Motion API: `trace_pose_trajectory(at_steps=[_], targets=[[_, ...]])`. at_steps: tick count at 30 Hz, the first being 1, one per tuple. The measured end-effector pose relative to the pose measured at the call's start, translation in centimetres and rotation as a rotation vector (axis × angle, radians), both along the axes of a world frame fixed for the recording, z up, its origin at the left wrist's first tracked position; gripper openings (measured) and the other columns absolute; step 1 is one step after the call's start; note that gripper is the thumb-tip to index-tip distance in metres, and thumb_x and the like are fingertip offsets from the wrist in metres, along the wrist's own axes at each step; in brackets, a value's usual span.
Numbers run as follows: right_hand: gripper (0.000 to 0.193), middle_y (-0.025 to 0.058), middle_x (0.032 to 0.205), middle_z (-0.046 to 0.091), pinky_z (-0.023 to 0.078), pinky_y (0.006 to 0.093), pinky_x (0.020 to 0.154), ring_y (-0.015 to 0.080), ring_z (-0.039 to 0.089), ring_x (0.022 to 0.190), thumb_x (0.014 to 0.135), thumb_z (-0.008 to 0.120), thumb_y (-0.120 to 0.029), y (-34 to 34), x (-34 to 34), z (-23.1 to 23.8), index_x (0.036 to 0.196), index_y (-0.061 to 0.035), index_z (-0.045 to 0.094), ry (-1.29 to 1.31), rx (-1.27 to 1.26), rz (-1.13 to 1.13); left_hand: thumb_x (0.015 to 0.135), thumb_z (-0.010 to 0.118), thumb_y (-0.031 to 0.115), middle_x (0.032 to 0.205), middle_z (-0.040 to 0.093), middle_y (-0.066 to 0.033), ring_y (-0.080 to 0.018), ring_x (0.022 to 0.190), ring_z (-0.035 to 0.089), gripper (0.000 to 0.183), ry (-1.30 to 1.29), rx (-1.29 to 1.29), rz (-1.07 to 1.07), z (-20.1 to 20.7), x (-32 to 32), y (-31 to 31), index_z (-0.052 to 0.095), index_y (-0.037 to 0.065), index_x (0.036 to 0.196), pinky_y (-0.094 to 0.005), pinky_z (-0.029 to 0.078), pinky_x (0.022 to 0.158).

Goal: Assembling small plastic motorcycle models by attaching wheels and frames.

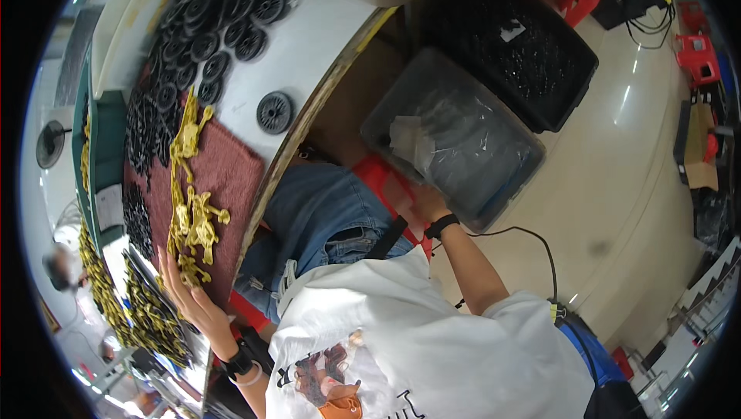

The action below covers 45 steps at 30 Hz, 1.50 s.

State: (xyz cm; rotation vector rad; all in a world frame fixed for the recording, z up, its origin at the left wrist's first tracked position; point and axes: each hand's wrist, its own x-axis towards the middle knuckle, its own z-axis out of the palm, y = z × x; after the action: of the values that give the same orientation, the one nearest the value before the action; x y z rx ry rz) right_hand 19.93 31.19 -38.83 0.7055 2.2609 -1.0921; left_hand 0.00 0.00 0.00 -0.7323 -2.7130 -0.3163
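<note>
Resting flat and open on the fuzzy dark red mat (231,172), the left hand (189,295) touches spiky gold plastic pieces (189,214). Round black wheels (274,112) lie farther up. The right hand (426,204) grips the clear plastic bin (455,137) by its edge.

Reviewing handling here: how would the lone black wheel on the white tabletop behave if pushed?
The black wheel lies flat, so it would probably slide rather than roll. It looks like small moulded plastic, likely light and stiff. Stood on edge, it could roll off the table.
</note>
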Motion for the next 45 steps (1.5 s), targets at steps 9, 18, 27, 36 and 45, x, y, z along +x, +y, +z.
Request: trace_pose_trajectory(at_steps=[9, 18, 27, 36, 45], targets=[[0.024, 0.0188, 0.1, 0.069, 0.054, 0.0477, 0.077, 0.0373, 0.067, 0.091, 0.087, 0.051, -0.016, -2.4, -6.0, 2.9, 0.103, -0.0082, 0.067, 0.152, -0.007, 0.161, 0.102, 0.026, 0.049, 0.145, 0.044, -0.0236, -0.0404, 0.135, 0.039, 0.066, -0.052, -0.076, -0.011, 0.6, 0.1, -0.1, 0.043, -0.002, 0.14, -0.0515, 0.028, 0.112], [0.021, 0.0196, 0.089, 0.071, 0.054, 0.0464, 0.076, 0.0372, 0.069, 0.082, 0.082, 0.055, -0.016, -2.1, -9.2, 4.1, 0.089, -0.0045, 0.072, -0.024, 0.047, 0.286, 0.103, 0.033, 0.032, 0.143, 0.045, -0.0256, -0.0423, 0.133, 0.042, 0.051, -0.196, -0.032, -0.024, 0.8, 0.3, -0.1, 0.043, -0.004, 0.139, -0.0526, 0.03, 0.111], [0.03, 0.0223, 0.104, 0.069, 0.052, 0.0453, 0.087, 0.0366, 0.066, 0.102, 0.09, 0.049, -0.018, -4.0, -4.6, -0.7, 0.107, -0.0051, 0.07, 0.284, 0.243, 0.104, 0.102, 0.035, 0.026, 0.143, 0.045, -0.0233, -0.0407, 0.132, 0.042, 0.046, -0.297, -0.149, -0.052, 2.2, -0.1, 0.3, 0.044, -0.003, 0.137, -0.0529, 0.027, 0.112], [0.028, 0.0226, 0.102, 0.069, 0.053, 0.0457, 0.085, 0.0381, 0.067, 0.099, 0.09, 0.05, -0.018, -2.2, 1.6, 2.9, 0.097, -0.0015, 0.071, -0.287, 0.122, 0.094, 0.104, 0.03, 0.035, 0.144, 0.043, -0.026, -0.041, 0.134, 0.041, 0.055, -0.217, -0.049, -0.041, 1.2, 0.4, -0.3, 0.042, -0.005, 0.139, -0.049, 0.029, 0.112], [0.024, 0.0217, 0.1, 0.07, 0.051, 0.0469, 0.085, 0.0382, 0.066, 0.1, 0.084, 0.059, -0.021, -0.8, 16.9, 1.1, 0.101, -0.0081, 0.07, -0.448, 0.147, -0.021, 0.104, 0.031, 0.038, 0.139, 0.051, -0.0204, -0.0354, 0.132, 0.046, 0.056, 0.06, 0.003, -0.033, -0.9, 0.1, 0.7, 0.048, -0.003, 0.137, -0.0434, 0.032, 0.111]])
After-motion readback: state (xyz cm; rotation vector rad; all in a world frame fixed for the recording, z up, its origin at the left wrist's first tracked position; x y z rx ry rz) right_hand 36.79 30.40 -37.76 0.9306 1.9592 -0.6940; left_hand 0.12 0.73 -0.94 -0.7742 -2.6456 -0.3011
